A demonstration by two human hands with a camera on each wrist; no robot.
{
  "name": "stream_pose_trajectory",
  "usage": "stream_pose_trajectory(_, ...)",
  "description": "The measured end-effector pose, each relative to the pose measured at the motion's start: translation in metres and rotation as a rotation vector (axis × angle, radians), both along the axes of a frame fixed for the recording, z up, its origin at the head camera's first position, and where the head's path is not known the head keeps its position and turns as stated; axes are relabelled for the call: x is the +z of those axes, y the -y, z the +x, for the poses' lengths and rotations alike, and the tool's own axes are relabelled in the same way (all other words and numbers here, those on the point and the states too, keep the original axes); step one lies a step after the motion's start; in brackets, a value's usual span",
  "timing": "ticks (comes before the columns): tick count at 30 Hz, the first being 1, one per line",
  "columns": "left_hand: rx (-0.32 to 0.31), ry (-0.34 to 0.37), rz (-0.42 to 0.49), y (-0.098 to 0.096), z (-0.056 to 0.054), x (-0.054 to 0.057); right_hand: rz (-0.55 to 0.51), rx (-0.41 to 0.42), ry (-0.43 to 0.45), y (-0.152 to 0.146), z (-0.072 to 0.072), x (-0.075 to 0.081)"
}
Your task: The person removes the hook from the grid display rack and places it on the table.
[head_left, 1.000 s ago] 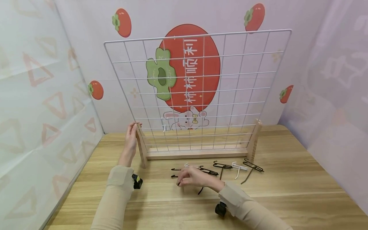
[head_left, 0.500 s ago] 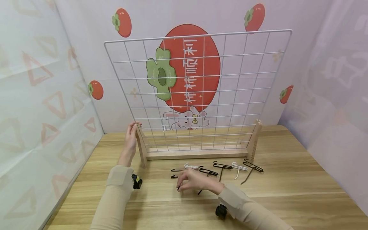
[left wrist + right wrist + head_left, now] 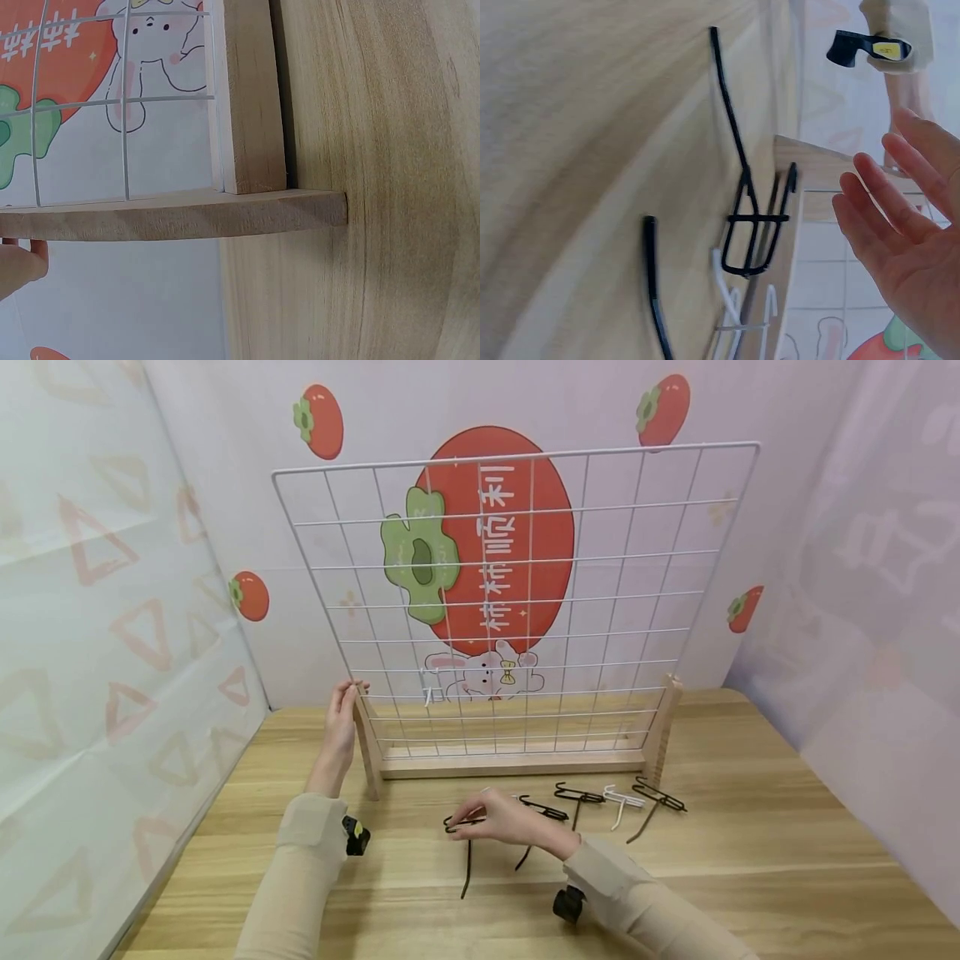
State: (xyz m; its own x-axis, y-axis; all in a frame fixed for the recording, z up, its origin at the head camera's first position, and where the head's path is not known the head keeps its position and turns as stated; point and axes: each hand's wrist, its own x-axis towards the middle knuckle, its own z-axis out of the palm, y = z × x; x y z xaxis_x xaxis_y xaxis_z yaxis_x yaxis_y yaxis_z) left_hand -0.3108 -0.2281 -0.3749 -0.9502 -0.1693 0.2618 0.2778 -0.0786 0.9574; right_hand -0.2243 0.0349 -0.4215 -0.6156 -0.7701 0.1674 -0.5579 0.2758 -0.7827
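My left hand [image 3: 341, 722] holds the top of the wooden left upright [image 3: 367, 743] of a white wire grid rack; in the left wrist view its fingertips [image 3: 30, 259] show at the upright's edge. My right hand [image 3: 501, 820] is over the leftmost black display hook [image 3: 468, 868], covering part of its double-wire back. In the right wrist view that black hook lies on the table, its long rod bare, beside the spread, loosely bent fingers [image 3: 877, 199], which look apart from it. Partly behind the right hand lies a white hook [image 3: 731, 322].
More display hooks lie in a row to the right: black ones [image 3: 543, 808] and a white one [image 3: 622, 797]. One white hook [image 3: 430, 687] hangs low on the wire grid [image 3: 525, 602]. A wooden crossbar [image 3: 510, 764] joins the uprights. Printed cloth stands behind the table [image 3: 405, 893].
My right hand has left the black hook's rod end and moved up toward its back. The hook now lies nearer me, its rod in full view. My left hand stays put.
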Motion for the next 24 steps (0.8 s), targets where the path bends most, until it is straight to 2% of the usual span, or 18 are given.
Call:
stream_pose_trajectory(2, -0.002, -0.002, -0.01, 0.0, 0.0, 0.0, -0.011, -0.021, 0.007, 0.001, -0.002, 0.006)
stream_pose_trajectory(6, -0.006, -0.012, -0.019, 0.0, 0.0, 0.001, -0.036, -0.062, -0.038, 0.003, -0.003, 0.021)
stream_pose_trajectory(9, -0.004, -0.009, -0.016, 0.0, 0.001, 0.001, -0.067, -0.072, -0.089, 0.005, 0.002, 0.039)
stream_pose_trajectory(12, -0.001, -0.003, -0.014, 0.0, 0.001, 0.0, -0.083, -0.081, -0.1, 0.007, 0.007, 0.059)
stream_pose_trajectory(15, -0.001, -0.001, -0.018, 0.001, 0.002, 0.0, -0.093, -0.09, -0.092, 0.008, 0.007, 0.07)
stream_pose_trajectory(17, -0.001, -0.002, -0.018, 0.001, 0.002, 0.0, -0.103, -0.099, -0.093, 0.009, 0.003, 0.072)
stream_pose_trajectory(24, -0.006, 0.0, -0.023, 0.0, 0.002, 0.001, -0.12, -0.146, -0.126, 0.011, -0.022, 0.058)
